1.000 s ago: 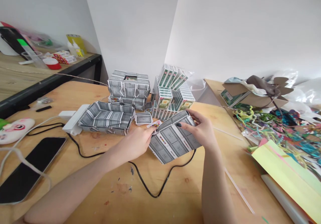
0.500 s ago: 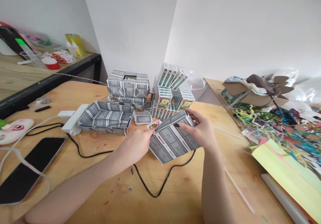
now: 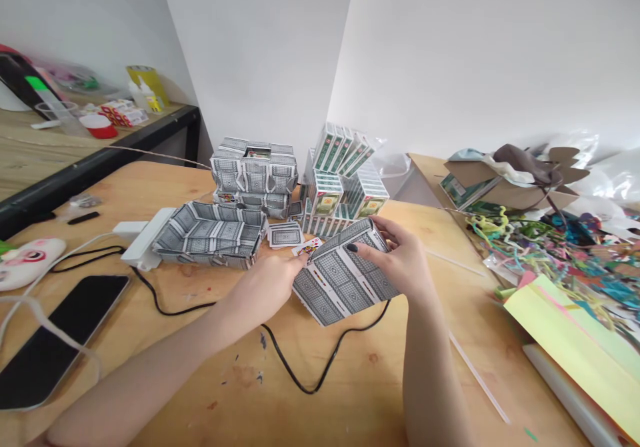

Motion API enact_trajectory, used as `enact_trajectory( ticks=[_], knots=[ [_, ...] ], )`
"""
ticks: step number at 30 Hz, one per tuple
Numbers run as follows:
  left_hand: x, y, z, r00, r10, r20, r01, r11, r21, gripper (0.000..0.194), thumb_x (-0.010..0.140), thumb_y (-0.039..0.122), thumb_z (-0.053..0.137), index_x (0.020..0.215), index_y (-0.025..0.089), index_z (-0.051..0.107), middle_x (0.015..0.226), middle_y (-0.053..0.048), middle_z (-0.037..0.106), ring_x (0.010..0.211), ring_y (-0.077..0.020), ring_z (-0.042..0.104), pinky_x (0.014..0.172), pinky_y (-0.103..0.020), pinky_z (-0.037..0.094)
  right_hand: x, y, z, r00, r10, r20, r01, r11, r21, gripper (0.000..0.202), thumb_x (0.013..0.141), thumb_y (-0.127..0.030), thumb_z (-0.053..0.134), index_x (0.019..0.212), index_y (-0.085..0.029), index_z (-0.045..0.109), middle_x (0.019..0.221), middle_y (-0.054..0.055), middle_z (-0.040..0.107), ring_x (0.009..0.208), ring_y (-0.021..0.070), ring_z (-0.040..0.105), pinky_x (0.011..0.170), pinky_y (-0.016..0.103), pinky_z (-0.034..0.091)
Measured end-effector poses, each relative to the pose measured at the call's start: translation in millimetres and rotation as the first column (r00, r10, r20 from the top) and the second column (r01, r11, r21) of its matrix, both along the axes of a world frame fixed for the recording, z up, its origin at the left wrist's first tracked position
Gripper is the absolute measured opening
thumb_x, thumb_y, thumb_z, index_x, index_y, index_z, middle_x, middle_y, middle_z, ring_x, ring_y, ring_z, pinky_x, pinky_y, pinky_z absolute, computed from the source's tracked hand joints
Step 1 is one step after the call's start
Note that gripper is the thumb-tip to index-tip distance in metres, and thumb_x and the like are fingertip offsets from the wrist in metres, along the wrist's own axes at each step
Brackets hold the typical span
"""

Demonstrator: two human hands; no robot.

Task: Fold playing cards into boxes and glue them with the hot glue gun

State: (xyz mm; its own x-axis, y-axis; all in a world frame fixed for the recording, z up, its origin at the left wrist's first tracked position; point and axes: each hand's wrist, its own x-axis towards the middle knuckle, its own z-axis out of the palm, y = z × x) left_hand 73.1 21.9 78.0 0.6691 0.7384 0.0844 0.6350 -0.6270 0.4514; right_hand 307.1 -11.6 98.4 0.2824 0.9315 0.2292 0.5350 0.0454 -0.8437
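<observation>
A box made of grey-backed playing cards is tilted above the table. My right hand grips its right end, thumb on the near face and fingers behind the upper edge. At its left corner, my left hand is closed against the box, its fingertips partly hidden. Just beyond the left hand lies a face card, beside a stack of cards with grey backs. An open card-built tray is to the left, in front of a larger card-built box.
Green-and-white card packs are stacked behind the held box. A black cable loops across the table, and a phone and white power strip lie left. Right are yellow paper sheets, colourful scraps and a cardboard box.
My left hand has shifted slightly to the left at the box's corner. The box stays tilted in my right hand, and the view has moved a little.
</observation>
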Motion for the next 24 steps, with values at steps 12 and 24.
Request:
enact_trajectory(
  ticks=[12,24],
  knots=[
    [-8.3,-0.2,15.4,0.988,-0.117,0.096,0.130,0.982,-0.136,0.051,0.086,0.007,0.037,0.132,0.026,0.048,0.125,-0.002,0.062,0.115,-0.0203,0.057,0.097,-0.032,0.044,0.8,0.0,-0.6,0.999,0.024,-0.031,-0.025,1.000,-0.008,0.062,0.055,-0.044,0.080,0.111,-0.022,0.064,0.103,0.008,0.070,0.095,0.0274,0.063,0.082,0.040,0.051],
    [-15.2,28.0,-0.1,0.979,-0.085,0.185,0.131,0.960,-0.249,0.037,0.089,0.024,0.045,0.124,0.028,0.057,0.126,0.002,0.061,0.111,-0.0180,0.059,0.095,-0.030,0.044,-1.9,-0.4,1.5,1.000,-0.007,-0.025,0.007,1.000,-0.007,0.062,0.056,-0.049,0.079,0.110,-0.020,0.064,0.103,0.008,0.069,0.095,0.0273,0.063,0.083,0.041,0.051]
  ],
)
